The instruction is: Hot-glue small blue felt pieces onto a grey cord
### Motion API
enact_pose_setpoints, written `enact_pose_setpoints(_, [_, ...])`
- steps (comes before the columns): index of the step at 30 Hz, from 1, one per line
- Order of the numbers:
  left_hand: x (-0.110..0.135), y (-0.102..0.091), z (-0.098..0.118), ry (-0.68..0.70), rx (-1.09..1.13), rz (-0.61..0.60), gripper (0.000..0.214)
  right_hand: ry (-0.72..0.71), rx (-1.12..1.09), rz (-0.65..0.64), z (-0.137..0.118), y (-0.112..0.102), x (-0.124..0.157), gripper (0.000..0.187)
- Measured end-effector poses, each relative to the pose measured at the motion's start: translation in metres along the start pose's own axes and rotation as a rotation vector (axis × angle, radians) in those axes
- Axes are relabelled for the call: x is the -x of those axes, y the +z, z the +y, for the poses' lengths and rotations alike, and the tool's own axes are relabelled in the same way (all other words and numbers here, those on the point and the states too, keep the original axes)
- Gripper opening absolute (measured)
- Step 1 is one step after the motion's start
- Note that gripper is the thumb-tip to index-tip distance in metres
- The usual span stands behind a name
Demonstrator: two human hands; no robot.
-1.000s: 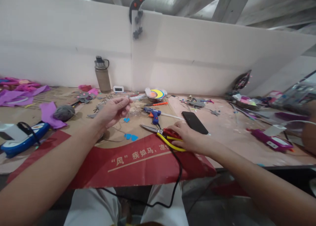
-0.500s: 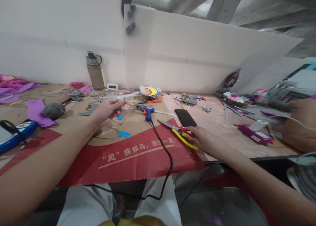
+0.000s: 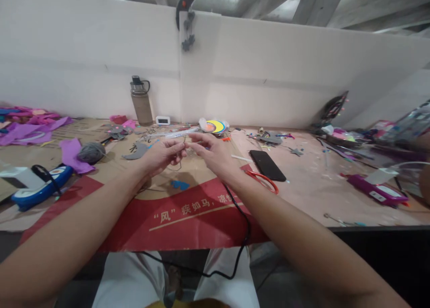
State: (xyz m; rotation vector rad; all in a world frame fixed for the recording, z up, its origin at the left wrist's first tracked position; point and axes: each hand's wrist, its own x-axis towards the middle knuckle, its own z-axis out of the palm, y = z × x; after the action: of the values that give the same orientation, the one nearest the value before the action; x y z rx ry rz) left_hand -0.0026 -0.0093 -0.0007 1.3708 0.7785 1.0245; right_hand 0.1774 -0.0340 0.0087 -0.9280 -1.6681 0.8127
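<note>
Both hands meet above the middle of the cardboard-covered table (image 3: 110,196). My left hand (image 3: 161,154) is closed in a pinch on a thin wire or thread whose loop hangs below it. My right hand (image 3: 210,152) pinches the same thin piece from the other side, fingertips touching those of the left. Small blue cut-out pieces (image 3: 178,184) lie on the cardboard just under the hands. The scissors (image 3: 265,181), red handle showing, lie on the table beside my right forearm, partly hidden by it.
A black phone (image 3: 267,165) lies right of the hands. A water bottle (image 3: 140,101), a bowl with coloured discs (image 3: 212,127), grey yarn (image 3: 90,153), purple felt (image 3: 72,154) and a blue device (image 3: 42,187) stand around. A black cable (image 3: 243,227) runs off the front edge.
My right hand let go of the scissors at the right and rose to meet the left hand, pinching the thin piece. The left hand stayed roughly in place.
</note>
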Motion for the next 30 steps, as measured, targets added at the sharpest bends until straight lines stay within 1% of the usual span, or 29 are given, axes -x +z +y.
enact_pose_setpoints(2, [0.001, 0.0, 0.0, 0.013, 0.002, -0.022, 0.031, 0.036, -0.176, -0.048, 0.005, 0.014, -0.008, 0.021])
enact_pose_setpoints(4, [0.001, -0.001, 0.0, 0.022, 0.0, -0.027, 0.03, 0.1, -0.321, -0.047, 0.01, 0.022, -0.011, 0.016])
enact_pose_setpoints(7, [0.002, -0.002, 0.001, 0.021, -0.028, -0.042, 0.028, 0.151, -0.448, -0.018, 0.015, 0.025, -0.011, 0.016])
enact_pose_setpoints(10, [-0.001, -0.01, 0.001, 0.018, -0.146, -0.065, 0.026, 0.119, -0.536, 0.008, 0.015, 0.019, -0.009, 0.016])
enact_pose_setpoints(11, [-0.004, -0.015, -0.001, 0.032, -0.217, -0.031, 0.026, 0.1, -0.575, 0.026, 0.014, 0.016, -0.008, 0.016])
enact_pose_setpoints(13, [-0.01, -0.027, -0.006, 0.102, -0.397, 0.135, 0.02, 0.066, -0.663, 0.055, 0.009, 0.007, -0.006, 0.016])
enact_pose_setpoints(14, [-0.013, -0.033, -0.01, 0.114, -0.481, 0.186, 0.016, 0.058, -0.7, 0.064, 0.005, 0.001, -0.006, 0.016])
enact_pose_setpoints(15, [-0.016, -0.039, -0.014, 0.109, -0.557, 0.196, 0.011, 0.059, -0.723, 0.072, 0.002, -0.004, -0.005, 0.017])
enact_pose_setpoints(16, [-0.019, -0.044, -0.019, 0.107, -0.629, 0.206, 0.007, 0.067, -0.733, 0.087, -0.001, -0.009, -0.005, 0.019])
enact_pose_setpoints(18, [-0.023, -0.049, -0.026, 0.091, -0.785, 0.175, 0.01, 0.087, -0.733, 0.127, -0.005, -0.017, -0.004, 0.021])
enact_pose_setpoints(21, [-0.025, -0.048, -0.033, 0.062, -0.925, 0.135, 0.011, 0.063, -0.731, 0.152, -0.007, -0.022, -0.004, 0.021])
enact_pose_setpoints(23, [-0.025, -0.046, -0.034, 0.075, -0.933, 0.131, 0.01, 0.035, -0.722, 0.142, -0.005, -0.021, -0.005, 0.021])
enact_pose_setpoints(25, [-0.023, -0.045, -0.032, 0.107, -0.915, 0.141, 0.011, 0.047, -0.7, 0.129, 0.0, -0.016, -0.006, 0.022])
enact_pose_setpoints(27, [-0.021, -0.044, -0.028, 0.138, -0.906, 0.156, 0.013, 0.108, -0.648, 0.111, 0.008, -0.008, -0.008, 0.022])
enact_pose_setpoints(30, [-0.017, -0.04, -0.018, 0.183, -0.857, 0.165, 0.011, 0.214, -0.482, 0.099, 0.024, 0.005, -0.009, 0.018])
